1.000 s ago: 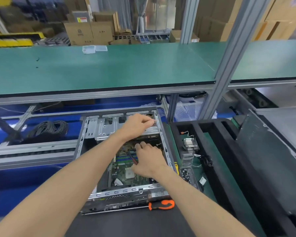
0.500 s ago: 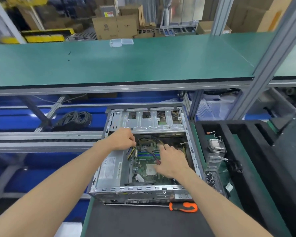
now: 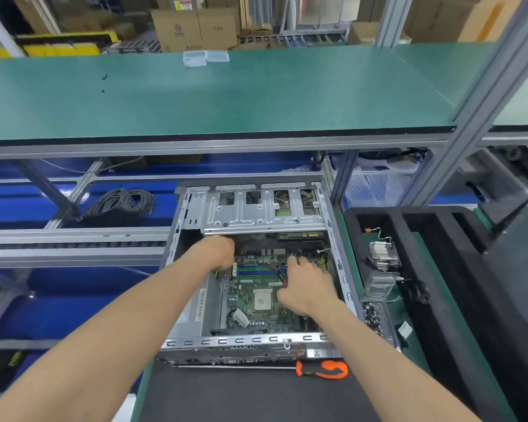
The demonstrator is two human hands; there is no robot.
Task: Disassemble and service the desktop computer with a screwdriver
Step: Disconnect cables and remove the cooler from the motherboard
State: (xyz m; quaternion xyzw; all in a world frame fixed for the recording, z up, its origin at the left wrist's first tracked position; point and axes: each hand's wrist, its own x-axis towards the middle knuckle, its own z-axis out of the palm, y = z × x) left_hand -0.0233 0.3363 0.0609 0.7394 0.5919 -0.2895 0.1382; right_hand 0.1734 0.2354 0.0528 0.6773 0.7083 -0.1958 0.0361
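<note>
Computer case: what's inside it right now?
Inside the computer case: green motherboard with bare CPU, drive cage, both hands (left hand, right hand). The hands cover the cables they handle.

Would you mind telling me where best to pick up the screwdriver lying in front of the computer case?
Probably grip the screwdriver by its orange handle at its right end, coming from above: it lies flat alongside the case, and the shaft is thin.

place: factory workshop | signs: green-matted workbench, aluminium frame post, stacked cardboard boxes
</note>
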